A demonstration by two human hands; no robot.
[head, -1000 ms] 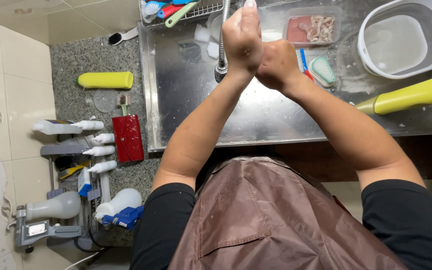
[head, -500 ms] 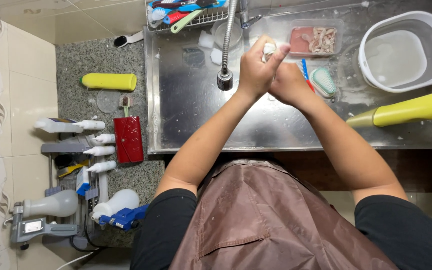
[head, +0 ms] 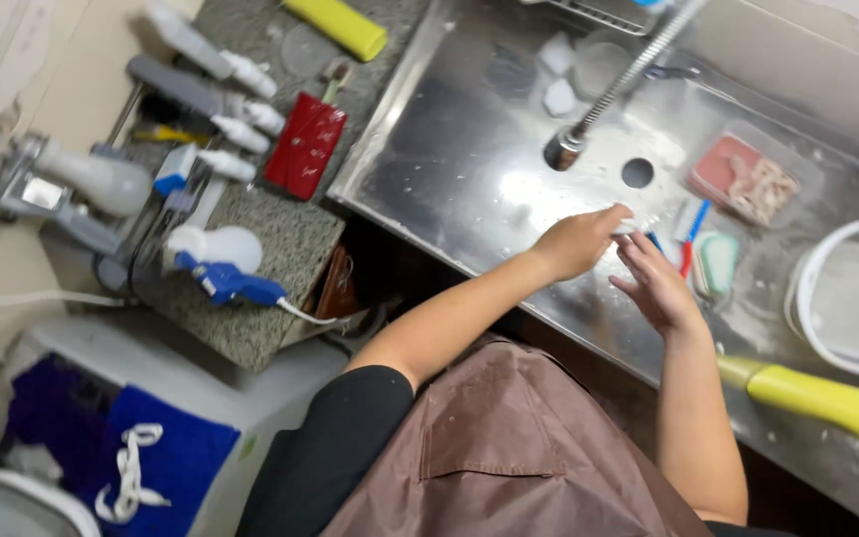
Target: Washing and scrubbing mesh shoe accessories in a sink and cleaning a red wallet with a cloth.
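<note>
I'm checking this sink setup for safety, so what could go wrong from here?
The left hand pinches a small white thing over the wet steel sink; it could slip and roll to the open drain hole. The right hand hovers close to the toothbrushes and could knock them. The yellow bottle lies on the front edge and might roll off.

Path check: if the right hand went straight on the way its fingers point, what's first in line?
Likely the left hand's fingertips, near the right hand; past them, the sink drain hole. Depth unclear.
</note>
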